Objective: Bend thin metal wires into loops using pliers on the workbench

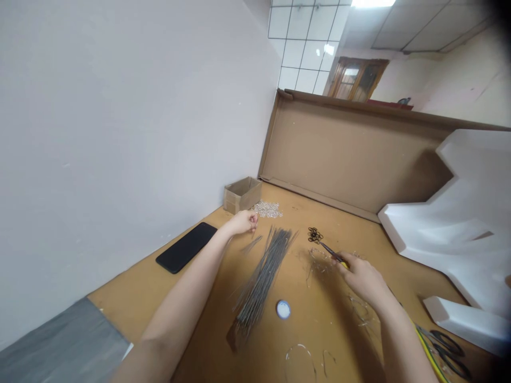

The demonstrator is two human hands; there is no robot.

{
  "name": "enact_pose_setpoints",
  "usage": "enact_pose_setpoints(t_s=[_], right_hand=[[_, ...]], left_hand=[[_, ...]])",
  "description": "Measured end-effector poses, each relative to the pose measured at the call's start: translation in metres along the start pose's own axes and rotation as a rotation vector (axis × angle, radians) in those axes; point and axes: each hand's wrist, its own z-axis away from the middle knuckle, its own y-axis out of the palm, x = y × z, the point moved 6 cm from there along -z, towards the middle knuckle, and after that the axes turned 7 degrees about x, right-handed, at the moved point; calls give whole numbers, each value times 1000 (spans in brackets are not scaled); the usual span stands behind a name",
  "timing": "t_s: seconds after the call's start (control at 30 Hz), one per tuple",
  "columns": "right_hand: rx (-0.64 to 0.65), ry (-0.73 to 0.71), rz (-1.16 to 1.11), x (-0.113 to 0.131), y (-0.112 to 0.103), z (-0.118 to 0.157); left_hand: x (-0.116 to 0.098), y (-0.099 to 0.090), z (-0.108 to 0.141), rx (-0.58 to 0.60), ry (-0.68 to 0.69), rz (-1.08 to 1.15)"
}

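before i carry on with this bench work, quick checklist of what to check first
1. Right hand grips the yellow-handled tool: ok.
2. Tool tip reaches the black rings: cannot tell if it touches them, but it is right beside them.
3. Left hand holds something: cannot tell, the fingers hide it.
4. Small silver pieces lie in one pile by the left hand: ok.
5. Grey wire rods lie in one tidy bundle: not ok, they fan out and a few lie apart.
6. Black phone sits away from both hands: ok.
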Motion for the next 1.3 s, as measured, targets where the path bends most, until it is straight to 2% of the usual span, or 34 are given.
enact_pose_setpoints(t_s=[0.13,0.3,0.5,0.7,0.9,1.0,1.17,1.3], right_hand=[[-13,-10,-10,-2,-3,1],[-17,-14,-10,1,-6,4],[-23,-4,-15,3,-10,7],[-49,-17,-37,3,-15,11],[-57,-3,-38,2,-15,10],[-47,-7,-37,3,-15,10],[-52,-16,-48,2,-15,9],[-42,-75,-133,1,-13,9]], left_hand=[[-6,2,3,45,14,-93],[-15,-1,6,18,-24,-216],[-24,-11,11,-57,-137,-390],[-4,4,8,37,-290,-485],[12,23,4,140,-335,-460],[13,26,3,137,-325,-451],[2,17,2,21,-278,-472],[-29,14,7,-44,-173,-449]])
